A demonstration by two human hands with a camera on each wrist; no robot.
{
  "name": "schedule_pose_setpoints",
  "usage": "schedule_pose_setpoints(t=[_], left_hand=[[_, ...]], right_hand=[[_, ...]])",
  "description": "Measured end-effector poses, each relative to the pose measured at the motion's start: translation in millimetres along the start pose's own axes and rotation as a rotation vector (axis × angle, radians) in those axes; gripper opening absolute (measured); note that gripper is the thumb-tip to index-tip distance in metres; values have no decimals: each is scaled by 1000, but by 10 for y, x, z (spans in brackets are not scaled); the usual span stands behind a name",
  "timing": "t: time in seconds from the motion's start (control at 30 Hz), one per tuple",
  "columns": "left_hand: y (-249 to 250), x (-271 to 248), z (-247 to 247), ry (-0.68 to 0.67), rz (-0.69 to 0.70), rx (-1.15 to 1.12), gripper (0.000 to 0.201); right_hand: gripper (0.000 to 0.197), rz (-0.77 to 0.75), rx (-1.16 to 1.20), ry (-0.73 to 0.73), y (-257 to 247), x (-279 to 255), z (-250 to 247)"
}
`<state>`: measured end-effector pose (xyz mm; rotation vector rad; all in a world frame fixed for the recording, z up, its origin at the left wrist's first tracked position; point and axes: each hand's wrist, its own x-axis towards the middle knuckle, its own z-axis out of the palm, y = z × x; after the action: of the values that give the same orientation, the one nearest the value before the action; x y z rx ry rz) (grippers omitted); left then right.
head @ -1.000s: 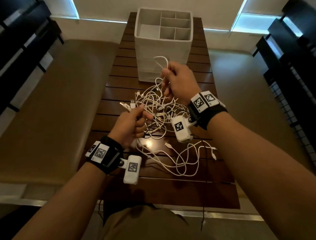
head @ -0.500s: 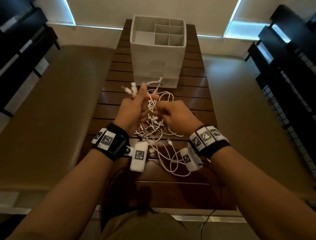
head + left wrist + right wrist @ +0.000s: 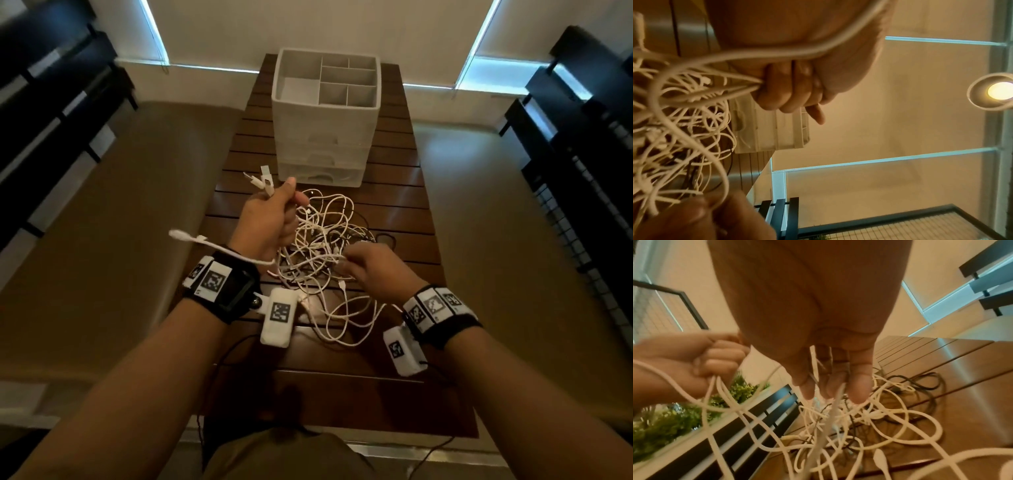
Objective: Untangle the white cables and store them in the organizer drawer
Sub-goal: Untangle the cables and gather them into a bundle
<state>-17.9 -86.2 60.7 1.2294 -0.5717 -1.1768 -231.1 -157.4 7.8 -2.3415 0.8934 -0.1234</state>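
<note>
A tangle of white cables (image 3: 322, 246) hangs between both hands above the wooden table (image 3: 394, 212). My left hand (image 3: 270, 219) is fisted round several cable strands, with plug ends (image 3: 262, 180) sticking up past the thumb and one loose end (image 3: 185, 236) trailing left over the wrist. The left wrist view shows those fingers (image 3: 789, 91) curled tight on the strands. My right hand (image 3: 370, 270) pinches a strand at the lower right of the cables (image 3: 838, 426). The white organizer (image 3: 325, 116), with stacked drawers and an open divided top, stands beyond the hands.
A black cable (image 3: 920, 382) lies on the table under the white ones. Benches flank the narrow table, a beige one (image 3: 102, 222) on the left. Dark slatted seat backs (image 3: 582, 120) stand at both far sides. Green plants (image 3: 674, 426) lie beyond the table edge.
My left hand has lifted its bundle a little and one cable end has sprung out to the left. My right hand has slid down and right along the tangle, pulling strands apart.
</note>
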Motion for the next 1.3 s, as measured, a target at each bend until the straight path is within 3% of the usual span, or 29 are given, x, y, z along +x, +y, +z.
schedule_pose_setpoints(t=[0.13, 0.27, 0.37, 0.47, 0.53, 0.7, 0.87, 1.03, 1.3], left_hand=[[-112, 11, 29, 74, -30, -5, 39], [-135, -14, -98, 216, -3, 31, 31], [-181, -59, -120, 188, -44, 199, 18], [-246, -121, -43, 27, -89, 212, 13], [-284, -129, 28, -34, -109, 181, 22], [-402, -100, 128, 86, -156, 272, 38], [-342, -178, 173, 70, -88, 443, 34], [-328, -124, 107, 119, -17, 392, 34], [-444, -56, 41, 114, 187, 506, 37]], right_hand=[[39, 68, 123, 24, -64, 73, -16], [53, 294, 564, 89, 49, 73, 41], [53, 370, 740, 169, 31, 95, -3], [53, 217, 560, 143, -74, 129, -14], [52, 91, 398, 123, -126, 125, 26], [42, -90, 330, 170, -199, 85, 149], [43, -84, 385, 314, -202, 60, 180], [40, -156, 136, 55, -170, -20, 222], [35, -271, -174, 59, -195, -18, 183]])
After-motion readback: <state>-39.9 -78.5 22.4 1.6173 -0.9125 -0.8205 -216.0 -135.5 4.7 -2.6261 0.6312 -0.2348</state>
